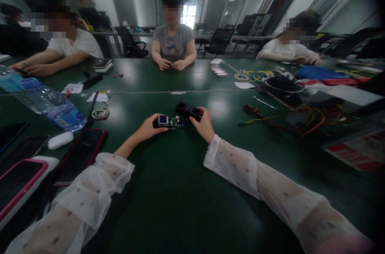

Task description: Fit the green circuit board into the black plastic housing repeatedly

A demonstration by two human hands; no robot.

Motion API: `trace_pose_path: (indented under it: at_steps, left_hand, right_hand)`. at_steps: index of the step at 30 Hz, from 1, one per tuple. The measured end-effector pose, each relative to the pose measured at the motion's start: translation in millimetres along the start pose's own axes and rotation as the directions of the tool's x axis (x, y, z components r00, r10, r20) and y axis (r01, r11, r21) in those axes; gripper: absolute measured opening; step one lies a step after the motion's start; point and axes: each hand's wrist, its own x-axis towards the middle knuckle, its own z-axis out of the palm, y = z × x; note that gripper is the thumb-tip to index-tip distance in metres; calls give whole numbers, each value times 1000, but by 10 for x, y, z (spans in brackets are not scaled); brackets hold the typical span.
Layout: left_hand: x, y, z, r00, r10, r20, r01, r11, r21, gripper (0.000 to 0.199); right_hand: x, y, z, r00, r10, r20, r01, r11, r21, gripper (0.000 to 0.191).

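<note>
Between the thumb and fingers of my left hand (148, 128) is a small green circuit board (174, 122) with a little square screen at its left end. My right hand (206, 123) grips the right end of a black plastic case (188, 110), a long box shape whose far end tilts up to the left. The case sits just behind and to the right of the board, and their near ends almost meet; whether they touch I cannot tell. Both are held over the dark green tabletop (168, 178). My fingers hide part of each thing.
To the left lie a water bottle (51, 103), a white earbud case (60, 140) and several phones, one a red-edged phone (81, 152). On the right are a wire bundle (288, 119) and a metal wrench (264, 102). A co-worker (173, 41) sits opposite, others at both sides.
</note>
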Motion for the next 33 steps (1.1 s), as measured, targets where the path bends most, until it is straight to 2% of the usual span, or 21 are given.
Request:
trace_pose_path:
  at_steps: [15, 20, 23, 27, 33]
  left_hand:
    - [-4, 0, -1, 1000, -12, 9, 12, 1000, -25, 49]
    - [-1, -26, -1, 1000, -7, 16, 7, 999, -31, 50]
    - [10, -57, 13, 1000, 18, -4, -18, 1000, -20, 50]
    - [19, -105, 38, 999, 14, -30, -15, 1000, -19, 49]
    - [31, -146, 51, 999, 13, -30, -14, 999, -45, 51]
  right_hand:
    - [17, 71, 24, 1000, 10, -6, -10, 1000, 22, 49]
    - [11, -48, -14, 999, 25, -25, -22, 995, 95, 49]
    - [-31, -241, -77, 996, -73, -53, 81, 981, 176, 54]
    - [-112, -470, -151, 972, -235, 28, 226, 958, 175, 53]
    - [-148, -520, -168, 932, -332, 142, 306, 935, 178, 52]
